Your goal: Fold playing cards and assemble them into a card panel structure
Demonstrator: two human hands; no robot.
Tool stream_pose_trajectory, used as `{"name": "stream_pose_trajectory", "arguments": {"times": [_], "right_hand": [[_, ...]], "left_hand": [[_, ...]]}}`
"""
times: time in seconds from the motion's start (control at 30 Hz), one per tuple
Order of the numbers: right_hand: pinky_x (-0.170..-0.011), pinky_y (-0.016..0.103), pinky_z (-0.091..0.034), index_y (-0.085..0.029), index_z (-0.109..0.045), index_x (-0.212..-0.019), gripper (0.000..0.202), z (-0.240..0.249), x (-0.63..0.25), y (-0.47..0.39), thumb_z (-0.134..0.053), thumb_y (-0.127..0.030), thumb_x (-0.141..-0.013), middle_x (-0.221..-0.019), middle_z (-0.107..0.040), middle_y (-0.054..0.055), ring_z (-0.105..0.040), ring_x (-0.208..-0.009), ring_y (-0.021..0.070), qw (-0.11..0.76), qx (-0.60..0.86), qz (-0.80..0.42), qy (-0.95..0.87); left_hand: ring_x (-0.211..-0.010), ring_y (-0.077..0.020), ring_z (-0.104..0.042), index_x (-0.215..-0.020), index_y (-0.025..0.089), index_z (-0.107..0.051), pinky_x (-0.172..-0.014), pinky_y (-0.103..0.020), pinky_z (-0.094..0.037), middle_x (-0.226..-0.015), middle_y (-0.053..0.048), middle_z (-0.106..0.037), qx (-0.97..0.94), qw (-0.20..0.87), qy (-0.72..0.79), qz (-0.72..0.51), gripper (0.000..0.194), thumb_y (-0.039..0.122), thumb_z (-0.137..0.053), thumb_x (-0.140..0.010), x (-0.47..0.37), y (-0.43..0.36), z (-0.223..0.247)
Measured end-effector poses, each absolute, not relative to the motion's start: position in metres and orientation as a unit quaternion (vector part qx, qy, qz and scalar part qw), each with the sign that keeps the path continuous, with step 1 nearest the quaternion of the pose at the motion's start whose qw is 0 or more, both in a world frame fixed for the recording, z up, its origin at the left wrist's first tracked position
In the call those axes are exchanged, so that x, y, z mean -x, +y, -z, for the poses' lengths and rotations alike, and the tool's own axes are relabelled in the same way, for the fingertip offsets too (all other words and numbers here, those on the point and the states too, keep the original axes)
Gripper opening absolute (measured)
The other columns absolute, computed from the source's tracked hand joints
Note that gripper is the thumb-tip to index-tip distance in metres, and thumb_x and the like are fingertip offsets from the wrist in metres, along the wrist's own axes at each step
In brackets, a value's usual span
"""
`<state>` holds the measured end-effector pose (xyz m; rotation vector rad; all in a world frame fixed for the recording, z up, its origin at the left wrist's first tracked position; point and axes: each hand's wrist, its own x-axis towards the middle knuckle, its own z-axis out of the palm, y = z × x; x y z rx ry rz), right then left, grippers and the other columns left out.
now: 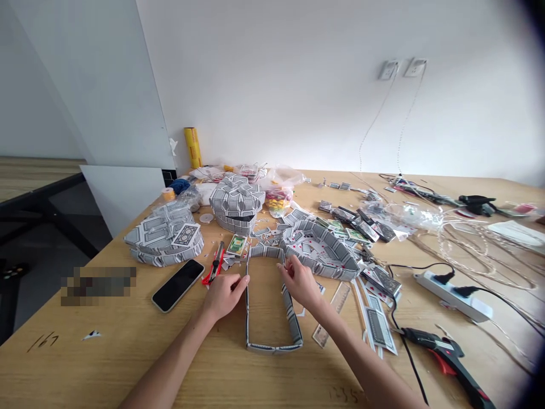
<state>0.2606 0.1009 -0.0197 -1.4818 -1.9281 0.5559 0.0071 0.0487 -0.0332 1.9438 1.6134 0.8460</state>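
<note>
A long frame of folded playing cards (275, 346) stands on edge on the table, open in the middle. My left hand (225, 294) pinches its left wall between thumb and fingers. Across from it, my right hand (300, 279) grips the upper part of the right wall, its fingers curled. Touching or close behind the right hand is a tray-like box made of cards (336, 271), with loose cards inside. A red utility knife (216, 262) lies beyond my left hand, beside a small stack of green cards (237, 245).
A phone (177, 285) and a lidded card box (162, 261) lie to the left. Another lidded card box (236, 204) stands behind. At right are a ruler (332, 315), a glue gun (447, 355), a power strip (455, 296) and tangled cords (468, 250).
</note>
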Motion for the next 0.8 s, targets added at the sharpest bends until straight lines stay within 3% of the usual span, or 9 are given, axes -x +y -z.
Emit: {"name": "stream_pose_trajectory", "arguments": {"times": [0.07,0.27,0.53,0.7,0.8], "right_hand": [[-0.059,0.029,-0.03,-0.029,-0.038,-0.082,0.024,0.02,-0.265,0.093,-0.053,-0.041,-0.095,-0.061,-0.056,-0.003,-0.052,-0.056,0.0193,0.319,0.562,-0.216,-0.732],[-0.057,0.029,-0.027,-0.029,-0.034,-0.077,0.02,0.026,-0.271,0.073,-0.053,-0.025,-0.08,-0.058,-0.051,-0.005,-0.048,-0.055,0.0173,0.305,0.546,-0.238,-0.743],[-0.059,0.029,-0.026,-0.028,-0.035,-0.079,0.015,0.024,-0.264,0.085,-0.048,-0.021,-0.083,-0.062,-0.049,-0.004,-0.044,-0.056,0.0176,0.315,0.541,-0.233,-0.745],[-0.061,0.029,-0.028,-0.028,-0.035,-0.08,0.015,0.028,-0.26,0.095,-0.048,-0.029,-0.088,-0.062,-0.049,-0.004,-0.045,-0.057,0.0184,0.319,0.549,-0.23,-0.738],[-0.06,0.029,-0.029,-0.029,-0.035,-0.08,0.028,0.029,-0.26,0.093,-0.049,-0.046,-0.097,-0.061,-0.05,-0.004,-0.045,-0.056,0.0186,0.326,0.553,-0.233,-0.731]], "left_hand": [[-0.058,-0.0141,-0.042,-0.059,0.022,-0.038,-0.063,-0.032,-0.023,-0.055,0.003,-0.042,-0.712,0.246,0.584,-0.304,0.059,0.061,-0.046,-0.102,-0.007,0.048,0.035],[-0.056,-0.013,-0.038,-0.057,0.021,-0.028,-0.061,-0.033,-0.021,-0.053,0.004,-0.032,-0.714,0.266,0.575,-0.298,0.055,0.052,-0.048,-0.098,-0.01,0.047,0.039],[-0.058,-0.0136,-0.042,-0.059,0.021,-0.032,-0.062,-0.031,-0.024,-0.055,0.003,-0.041,-0.712,0.216,0.581,-0.331,0.046,0.042,-0.048,-0.097,-0.013,0.051,0.038],[-0.058,-0.0139,-0.049,-0.07,0.021,-0.051,-0.061,-0.028,-0.029,-0.06,0.002,-0.053,-0.708,0.19,0.577,-0.359,0.046,0.047,-0.044,-0.107,-0.01,0.054,0.039],[-0.055,-0.0138,-0.051,-0.069,0.022,-0.051,-0.059,-0.028,-0.029,-0.059,0.002,-0.055,-0.713,0.172,0.57,-0.37,0.047,0.046,-0.044,-0.109,-0.009,0.053,0.044]]}}
